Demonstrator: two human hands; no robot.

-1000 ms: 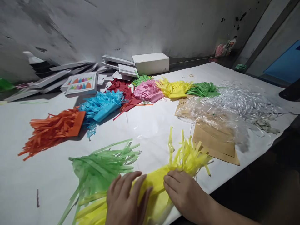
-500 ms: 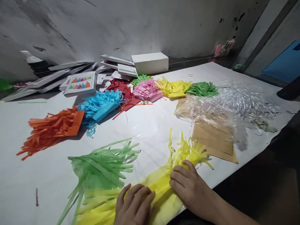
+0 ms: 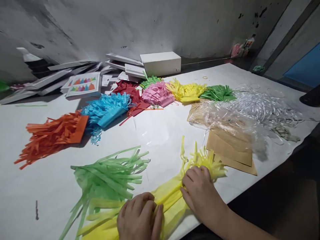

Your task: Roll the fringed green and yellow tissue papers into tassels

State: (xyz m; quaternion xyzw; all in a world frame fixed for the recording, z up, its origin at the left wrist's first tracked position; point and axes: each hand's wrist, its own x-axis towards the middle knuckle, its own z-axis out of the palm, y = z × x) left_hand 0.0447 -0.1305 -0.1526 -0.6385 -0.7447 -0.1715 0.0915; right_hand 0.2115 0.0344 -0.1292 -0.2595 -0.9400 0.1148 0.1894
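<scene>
A yellow fringed tissue-paper sheet (image 3: 170, 196) lies across the table's near side, its cut strips fanning out at both ends. On its middle fold, to the left, are the bent fingers of my left hand (image 3: 140, 216), closed on the paper. Farther right, my right hand (image 3: 202, 193) is curled around the gathered part close to the right-hand strips. The fingertips of both hands are partly hidden in the folds. A light green fringed tissue sheet (image 3: 105, 180) spreads out beyond my left hand, partly touching the yellow strips.
Folded fringe bundles in orange (image 3: 55, 136), blue (image 3: 107, 111), red (image 3: 132, 96), pink (image 3: 158, 94), yellow (image 3: 188, 91) and dark green (image 3: 217, 93) form an arc. Brown paper (image 3: 230, 146), clear plastic (image 3: 222, 118) and silvery strings (image 3: 262, 105) lie right. Boxes (image 3: 161, 64) stand behind.
My fingers have curled in tighter on the yellow paper. Its middle is gathered into a narrower fold between my hands. The camera view has shifted slightly.
</scene>
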